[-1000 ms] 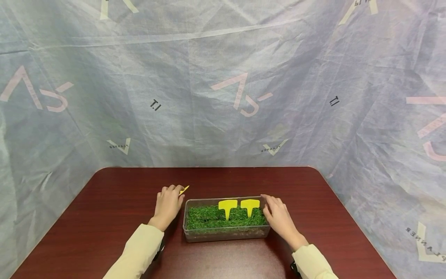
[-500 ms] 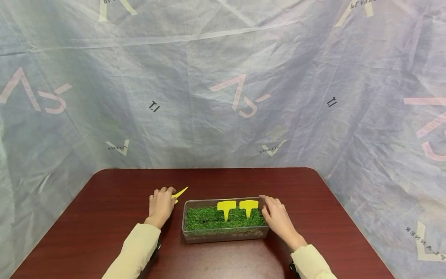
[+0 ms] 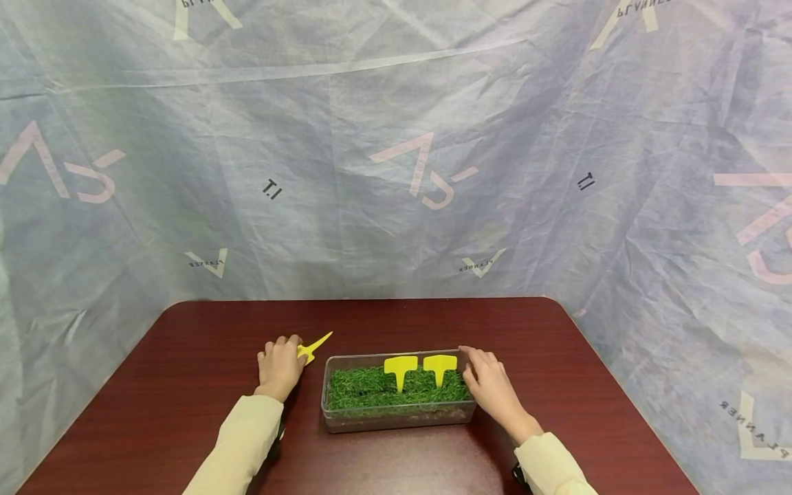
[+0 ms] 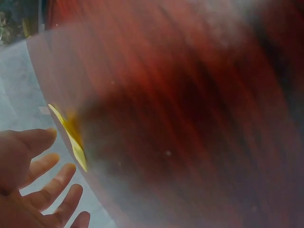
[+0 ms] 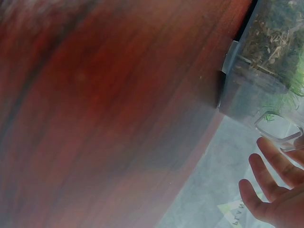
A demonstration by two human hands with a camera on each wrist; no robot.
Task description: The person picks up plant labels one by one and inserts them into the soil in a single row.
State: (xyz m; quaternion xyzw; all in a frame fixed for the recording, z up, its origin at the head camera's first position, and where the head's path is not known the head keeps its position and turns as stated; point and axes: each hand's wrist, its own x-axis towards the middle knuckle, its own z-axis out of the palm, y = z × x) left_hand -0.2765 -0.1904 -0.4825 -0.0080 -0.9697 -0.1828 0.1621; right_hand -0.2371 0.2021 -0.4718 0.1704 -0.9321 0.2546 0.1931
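A yellow T-shaped plant label (image 3: 314, 349) lies on the table left of the planter, its pointed end toward the back. My left hand (image 3: 278, 368) is right beside its wide end. In the left wrist view, the fingers (image 4: 57, 183) are spread, and a gap shows between them and the label (image 4: 76, 147). Two more labels stand upright in the green grass: one near the middle (image 3: 401, 368), one farther right (image 3: 440, 366). My right hand (image 3: 493, 385) rests at the right end of the clear planter box (image 3: 396, 417), loosely extended fingers (image 5: 266, 178) at its rim.
The dark red table (image 3: 155, 412) has rounded back corners. Behind it and on both sides hang grey fabric sheets (image 3: 346, 227) with printed marks.
My left hand has let go of the label and drawn back to the left, so more of the label shows. The right hand stays at the planter's end.
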